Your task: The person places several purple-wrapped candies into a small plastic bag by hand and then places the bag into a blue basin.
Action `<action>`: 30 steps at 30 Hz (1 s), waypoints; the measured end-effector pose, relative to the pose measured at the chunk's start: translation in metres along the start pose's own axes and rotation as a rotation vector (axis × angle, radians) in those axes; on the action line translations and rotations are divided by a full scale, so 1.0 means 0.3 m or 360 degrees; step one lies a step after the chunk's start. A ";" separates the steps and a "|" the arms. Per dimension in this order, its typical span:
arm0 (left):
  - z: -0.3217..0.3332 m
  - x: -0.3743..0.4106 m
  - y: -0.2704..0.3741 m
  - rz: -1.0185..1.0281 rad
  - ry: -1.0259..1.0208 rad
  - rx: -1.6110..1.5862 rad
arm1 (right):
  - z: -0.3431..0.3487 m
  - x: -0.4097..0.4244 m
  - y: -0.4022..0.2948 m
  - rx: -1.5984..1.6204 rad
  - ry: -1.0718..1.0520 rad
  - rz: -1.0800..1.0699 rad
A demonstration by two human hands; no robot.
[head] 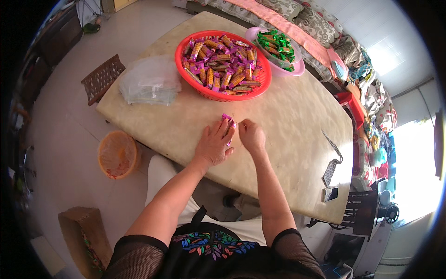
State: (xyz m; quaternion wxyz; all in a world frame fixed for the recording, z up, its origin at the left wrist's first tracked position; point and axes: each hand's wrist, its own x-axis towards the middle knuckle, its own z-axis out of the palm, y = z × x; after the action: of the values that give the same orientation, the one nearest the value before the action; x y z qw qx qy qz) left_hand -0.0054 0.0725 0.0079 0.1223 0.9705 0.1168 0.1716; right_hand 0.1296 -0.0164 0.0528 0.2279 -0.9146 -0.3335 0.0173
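My left hand [215, 144] lies palm down on the table [296, 139], its fingers spread over a few purple-wrapped snack bars [226, 117]. The fingers hide most of these bars. Just to the right, my right hand [251, 135] is curled close to the ends of the bars. Whether anything sits inside its bent fingers is hidden. Beyond both hands stands a red plastic basket [195, 91], heaped with more bars in purple and yellow wrappers [223, 66].
Clear plastic bags [150, 82] lie left of the basket. Green-wrapped bars [277, 45] fill a clear bowl over a pink basin [298, 69]. A phone [330, 194] and a checked strap [331, 171] lie at right. An orange bin [116, 153] and a cardboard box [82, 237] stand on the floor.
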 end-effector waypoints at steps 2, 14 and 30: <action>-0.012 0.002 -0.005 0.0004 -0.0035 0.0008 | -0.056 0.067 -0.055 0.0207 0.0194 -0.0144; -0.003 0.006 -0.011 -0.0081 -0.0073 -0.0141 | -0.070 0.517 -0.273 -0.0745 0.0164 -0.1188; -0.014 0.008 0.004 -0.0100 -0.0099 -0.0151 | -0.262 0.314 -0.140 -0.0161 0.0336 -0.0879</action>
State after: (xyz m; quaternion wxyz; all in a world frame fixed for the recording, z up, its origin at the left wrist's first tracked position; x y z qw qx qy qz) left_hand -0.0044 0.0727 0.0127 0.1769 0.9644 0.1351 0.1429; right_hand 0.1919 0.0383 0.1526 0.2114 -0.7962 -0.5447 -0.1572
